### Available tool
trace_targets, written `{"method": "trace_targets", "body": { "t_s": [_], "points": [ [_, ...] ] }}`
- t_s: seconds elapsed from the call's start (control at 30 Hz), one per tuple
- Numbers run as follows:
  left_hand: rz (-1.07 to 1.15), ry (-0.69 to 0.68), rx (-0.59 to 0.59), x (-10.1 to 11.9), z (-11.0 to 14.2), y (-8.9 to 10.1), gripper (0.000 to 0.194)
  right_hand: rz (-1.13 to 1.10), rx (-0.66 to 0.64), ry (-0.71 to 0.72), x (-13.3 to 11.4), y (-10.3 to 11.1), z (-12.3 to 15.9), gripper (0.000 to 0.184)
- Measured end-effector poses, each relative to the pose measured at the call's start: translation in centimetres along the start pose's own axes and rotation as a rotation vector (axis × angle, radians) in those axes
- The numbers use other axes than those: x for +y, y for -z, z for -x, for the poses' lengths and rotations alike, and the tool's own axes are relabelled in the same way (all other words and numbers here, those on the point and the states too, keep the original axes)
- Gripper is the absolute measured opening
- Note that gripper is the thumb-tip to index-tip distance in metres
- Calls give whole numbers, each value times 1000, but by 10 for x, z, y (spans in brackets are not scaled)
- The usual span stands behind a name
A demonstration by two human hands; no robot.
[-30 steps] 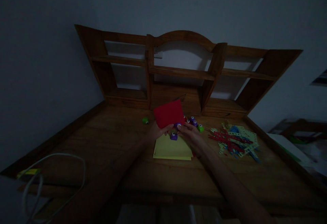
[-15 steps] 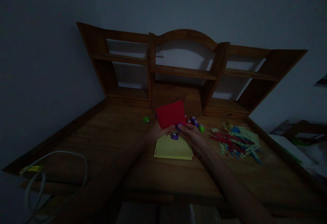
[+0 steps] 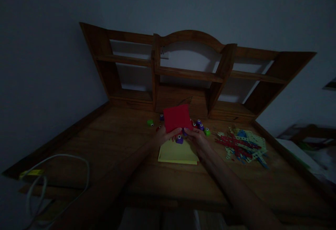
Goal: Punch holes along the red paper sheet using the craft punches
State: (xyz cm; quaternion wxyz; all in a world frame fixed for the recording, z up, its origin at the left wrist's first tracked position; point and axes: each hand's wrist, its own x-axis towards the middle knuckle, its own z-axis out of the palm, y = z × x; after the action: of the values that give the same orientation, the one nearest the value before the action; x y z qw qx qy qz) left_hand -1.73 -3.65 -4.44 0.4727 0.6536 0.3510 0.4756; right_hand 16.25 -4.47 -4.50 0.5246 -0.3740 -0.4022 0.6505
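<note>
A: What are the fingers doing?

B: The left hand (image 3: 162,137) is pinching a red sheet (image 3: 177,118) by its lower left part, the thumb lying along the bottom edge. The right hand (image 3: 198,137) is pinching a small purple piece (image 3: 184,132) near the lower right corner; whether it is also gripping the sheet, I cannot tell.

A: So where is the sheet sitting?

B: It is tilting up between the two hands, above the far end of some yellow paper (image 3: 178,155).

A: And just below the thumbs?

B: A one-eyed purple figure (image 3: 179,140) is showing against that paper.

A: Further out?

B: Past the right hand, a cluster of eyed figures (image 3: 201,127) is standing, red, purple and green. Past the left, a green figure (image 3: 149,122) is lying near a dark one (image 3: 161,117). Far right, plastic strips (image 3: 240,144) are lying heaped on the wooden desk (image 3: 112,135).

A: And around the edges?

B: A wooden shelf (image 3: 189,73) is lining the back; a white cable (image 3: 63,156) is looping at near left.
</note>
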Motion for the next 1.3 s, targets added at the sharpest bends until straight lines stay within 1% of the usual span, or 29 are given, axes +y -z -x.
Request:
{"method": "trace_targets", "body": {
  "t_s": [0.1, 0.17, 0.3, 0.4, 0.47, 0.53, 0.63, 0.73, 0.83, 0.93, 1.03, 1.2, 1.3],
  "points": [
    [4, 43, 29, 7, 5, 2, 34, 9, 32, -4, 0, 2, -1, 23],
    [-55, 26, 7, 11, 6, 4, 33, -1, 33, 0, 2, 6, -3, 21],
    [-298, -164, -99, 10, 5, 6, 33, -35, 18, -13, 5, 10, -7, 20],
    [-415, -267, -99, 2, 2, 5, 30, -74, -32, 2, 6, 6, -6, 21],
    [-423, -290, -76, -4, 2, 3, 31, -84, -57, 16, 6, 2, -4, 23],
    [-389, -243, -29, -6, 2, 1, 33, -77, -88, 21, 6, -2, -1, 24],
    [-289, -70, 91, -4, 4, -1, 37, -52, -131, 34, 6, -7, 2, 25],
    [-216, 86, 185, -1, 4, 0, 41, 20, -142, 73, 6, -9, 5, 25],
    [-161, 161, 252, 0, 1, 2, 42, 103, -134, 88, 5, -9, 6, 25],
    [-84, 166, 286, 0, -4, 4, 45, 112, -131, 90, 5, -7, 5, 24],
    [-37, 134, 262, 0, -8, 5, 50, 29, -116, 64, 6, -5, 2, 22],
    [-13, 115, 298, -1, -11, 6, 50, -163, -29, -78, 5, 5, -8, 30],
    [-34, 80, 279, -3, -11, 6, 50, -224, 2, -143, 4, 14, -13, 35]
  ]
}}
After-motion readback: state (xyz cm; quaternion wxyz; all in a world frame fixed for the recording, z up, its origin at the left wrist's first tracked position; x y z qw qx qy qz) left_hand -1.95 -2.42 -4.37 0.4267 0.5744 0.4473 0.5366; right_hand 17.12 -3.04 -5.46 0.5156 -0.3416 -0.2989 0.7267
